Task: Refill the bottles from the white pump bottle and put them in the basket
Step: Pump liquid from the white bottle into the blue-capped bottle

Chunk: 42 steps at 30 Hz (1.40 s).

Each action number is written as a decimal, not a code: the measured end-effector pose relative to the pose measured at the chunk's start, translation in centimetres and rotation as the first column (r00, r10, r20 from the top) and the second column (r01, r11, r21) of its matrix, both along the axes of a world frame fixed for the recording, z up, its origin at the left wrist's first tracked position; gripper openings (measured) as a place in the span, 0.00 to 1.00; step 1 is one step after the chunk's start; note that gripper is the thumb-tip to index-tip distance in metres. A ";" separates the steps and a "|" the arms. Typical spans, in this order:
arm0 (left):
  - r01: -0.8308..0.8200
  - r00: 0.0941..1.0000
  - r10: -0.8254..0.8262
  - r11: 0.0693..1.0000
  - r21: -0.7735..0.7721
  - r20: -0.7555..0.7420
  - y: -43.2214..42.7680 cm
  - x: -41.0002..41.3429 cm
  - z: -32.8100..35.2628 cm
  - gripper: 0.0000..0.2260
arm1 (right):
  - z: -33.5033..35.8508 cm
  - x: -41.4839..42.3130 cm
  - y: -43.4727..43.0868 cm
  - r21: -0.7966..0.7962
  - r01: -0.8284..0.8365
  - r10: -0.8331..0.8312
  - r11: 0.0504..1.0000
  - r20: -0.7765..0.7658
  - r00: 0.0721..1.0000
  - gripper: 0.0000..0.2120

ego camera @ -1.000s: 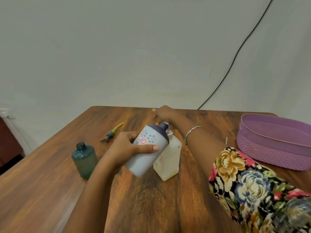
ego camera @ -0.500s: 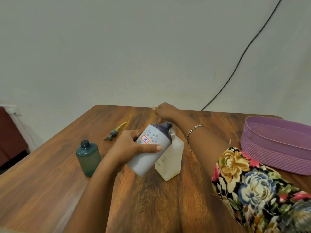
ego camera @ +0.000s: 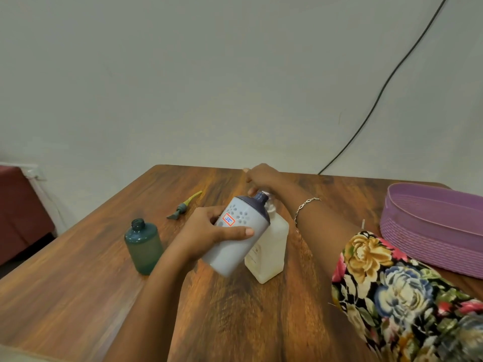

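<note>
At centre left the green bottle (ego camera: pixel 143 246) stands upright and uncapped on the tabletop (ego camera: pixel 261 322), with its loose pump (ego camera: pixel 184 206) just behind. The left hand (ego camera: pixel 206 231) has its grip wrapped round the grey bottle (ego camera: pixel 235 241), whose long axis tilts up-right so its neck meets the white pump bottle (ego camera: pixel 270 249) just beside it. The right hand (ego camera: pixel 262 176) covers the pump head, and I cannot tell its grip. The purple basket (ego camera: pixel 431 231) lies well apart at the right edge, nearer the right arm.
</note>
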<state>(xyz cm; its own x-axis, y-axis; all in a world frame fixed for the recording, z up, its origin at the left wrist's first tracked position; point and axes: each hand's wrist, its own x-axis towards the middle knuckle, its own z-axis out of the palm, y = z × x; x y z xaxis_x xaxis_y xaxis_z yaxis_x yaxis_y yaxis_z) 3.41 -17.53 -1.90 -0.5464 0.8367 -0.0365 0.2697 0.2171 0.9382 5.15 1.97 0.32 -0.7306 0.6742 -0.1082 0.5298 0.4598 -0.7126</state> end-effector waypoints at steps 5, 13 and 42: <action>-0.001 1.000 0.001 1.000 0.026 -0.022 -0.1 -0.2 0.8 0.15 | 1.0 0.1 -0.2 -0.027 0.026 -0.026 0.999 -0.015 1.000 0.18; -0.010 1.000 0.010 1.000 0.002 -0.002 0.2 -0.3 0.4 0.12 | -1.0 -0.5 0.5 0.217 0.083 -0.117 0.973 0.147 0.982 0.14; -0.010 0.998 0.012 1.000 0.028 -0.057 0.2 -0.3 0.7 0.13 | 0.1 0.3 0.0 0.079 0.027 -0.023 0.997 -0.046 0.999 0.15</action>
<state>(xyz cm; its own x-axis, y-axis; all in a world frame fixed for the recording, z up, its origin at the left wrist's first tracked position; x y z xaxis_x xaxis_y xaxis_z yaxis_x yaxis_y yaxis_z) 3.07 -17.32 -1.17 -0.5559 0.8311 0.0180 0.3207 0.1944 0.9270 5.44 1.94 0.46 -0.7162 0.6976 -0.0207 0.5099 0.5028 -0.6980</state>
